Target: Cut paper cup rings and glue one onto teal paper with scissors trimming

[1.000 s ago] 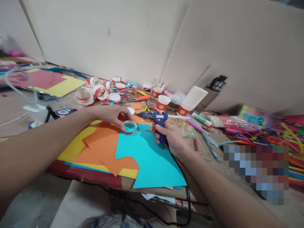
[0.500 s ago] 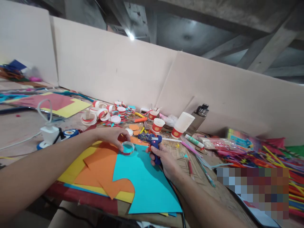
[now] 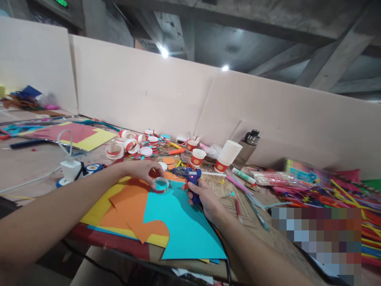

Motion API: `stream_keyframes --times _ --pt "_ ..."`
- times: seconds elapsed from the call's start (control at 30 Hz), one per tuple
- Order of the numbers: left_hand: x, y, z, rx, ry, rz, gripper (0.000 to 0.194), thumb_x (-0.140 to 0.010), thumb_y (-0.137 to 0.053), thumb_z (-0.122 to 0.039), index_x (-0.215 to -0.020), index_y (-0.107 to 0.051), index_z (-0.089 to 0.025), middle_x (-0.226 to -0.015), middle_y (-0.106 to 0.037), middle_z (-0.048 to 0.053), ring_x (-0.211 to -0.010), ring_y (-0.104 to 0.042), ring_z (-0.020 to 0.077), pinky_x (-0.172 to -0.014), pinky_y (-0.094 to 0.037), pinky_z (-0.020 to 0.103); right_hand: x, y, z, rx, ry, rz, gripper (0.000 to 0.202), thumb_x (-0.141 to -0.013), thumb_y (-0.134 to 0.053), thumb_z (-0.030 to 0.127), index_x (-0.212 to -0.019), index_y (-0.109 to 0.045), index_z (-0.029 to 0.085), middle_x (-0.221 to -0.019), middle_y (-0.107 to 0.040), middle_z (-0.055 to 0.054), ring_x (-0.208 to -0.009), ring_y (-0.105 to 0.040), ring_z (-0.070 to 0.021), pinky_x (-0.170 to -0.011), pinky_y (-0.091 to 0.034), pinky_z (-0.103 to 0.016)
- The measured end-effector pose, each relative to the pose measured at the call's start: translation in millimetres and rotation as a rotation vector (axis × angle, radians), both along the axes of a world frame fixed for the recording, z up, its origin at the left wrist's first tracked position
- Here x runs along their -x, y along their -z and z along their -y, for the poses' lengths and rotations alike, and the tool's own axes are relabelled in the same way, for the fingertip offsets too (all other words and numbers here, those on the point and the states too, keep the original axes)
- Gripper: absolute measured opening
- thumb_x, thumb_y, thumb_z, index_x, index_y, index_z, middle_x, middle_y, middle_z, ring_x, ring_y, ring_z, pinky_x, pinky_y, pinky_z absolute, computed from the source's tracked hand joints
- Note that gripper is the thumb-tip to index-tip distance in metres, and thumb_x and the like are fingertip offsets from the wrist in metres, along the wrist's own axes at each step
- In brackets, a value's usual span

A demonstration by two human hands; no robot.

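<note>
My left hand (image 3: 147, 173) pinches the left rim of a cut paper-cup ring (image 3: 161, 186), which rests on a cyan paper sheet (image 3: 187, 226). Closed around the handle of a blue glue gun (image 3: 193, 183) is my right hand (image 3: 203, 196). The gun is held above the sheet, its nozzle pointing left, and a white glue stick (image 3: 213, 173) sticks out of its back. Orange paper (image 3: 127, 206) and yellow paper (image 3: 97, 208) lie left of the cyan sheet.
Cut cup pieces (image 3: 131, 145) cluster at the back. A cup stack (image 3: 228, 155) stands before a dark bottle (image 3: 246, 149). A white plug (image 3: 70, 169) sits left. Pipe cleaners (image 3: 327, 198) lie right, and a black cable (image 3: 223, 248) crosses the table edge.
The view has shifted slightly, so the left side of the table appears a little further right. Both hands keep nearly the same places and holds.
</note>
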State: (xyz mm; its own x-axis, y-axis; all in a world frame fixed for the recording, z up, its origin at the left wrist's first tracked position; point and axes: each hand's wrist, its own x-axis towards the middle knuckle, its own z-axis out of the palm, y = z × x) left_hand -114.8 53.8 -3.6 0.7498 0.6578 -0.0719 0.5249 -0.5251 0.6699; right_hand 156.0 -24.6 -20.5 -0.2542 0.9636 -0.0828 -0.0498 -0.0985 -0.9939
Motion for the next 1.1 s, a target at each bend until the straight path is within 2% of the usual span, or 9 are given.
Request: stream_keyframes --times 0.33,0.8,1.1 --pt "-0.6 -2.6 1.3 -0.002 -0.013 -0.031 0.049 -0.066 -0.079 -0.040 -0.107 -0.062 -0.019 -0.113 -0.066 0.005 -0.104 -0.062 0.0194 -0.089 -0.046 0.027 1.4 0.5 0.8 0.016 0.028 -0.042 0.032 -0.070 -0.074 0.037 -0.086 -0.053 0.019 -0.081 -0.065 -0.002 -0.052 -0.048 -0.0077 -0.042 -0.039 -0.020" --pt "3.3 3.4 -4.8 -0.090 -0.011 -0.073 0.048 -0.068 -0.078 -0.043 -0.109 -0.064 -0.023 -0.113 -0.067 0.003 -0.102 -0.061 0.0188 -0.086 -0.044 0.027 2.5 -1.3 1.5 0.033 0.038 -0.048 0.031 -0.069 -0.075 0.036 -0.085 -0.053 0.020 -0.079 -0.064 -0.002 -0.053 -0.049 -0.0084 -0.042 -0.039 -0.020" --pt "3.4 1.8 -3.6 -0.057 -0.017 -0.070 0.049 -0.067 -0.078 -0.040 -0.110 -0.063 -0.022 -0.116 -0.065 0.004 -0.106 -0.060 0.0199 -0.089 -0.043 0.027 2.2 -0.3 1.2 0.039 0.035 -0.029 0.030 -0.070 -0.074 0.036 -0.085 -0.053 0.019 -0.077 -0.064 -0.001 -0.052 -0.048 -0.0080 -0.042 -0.038 -0.021"
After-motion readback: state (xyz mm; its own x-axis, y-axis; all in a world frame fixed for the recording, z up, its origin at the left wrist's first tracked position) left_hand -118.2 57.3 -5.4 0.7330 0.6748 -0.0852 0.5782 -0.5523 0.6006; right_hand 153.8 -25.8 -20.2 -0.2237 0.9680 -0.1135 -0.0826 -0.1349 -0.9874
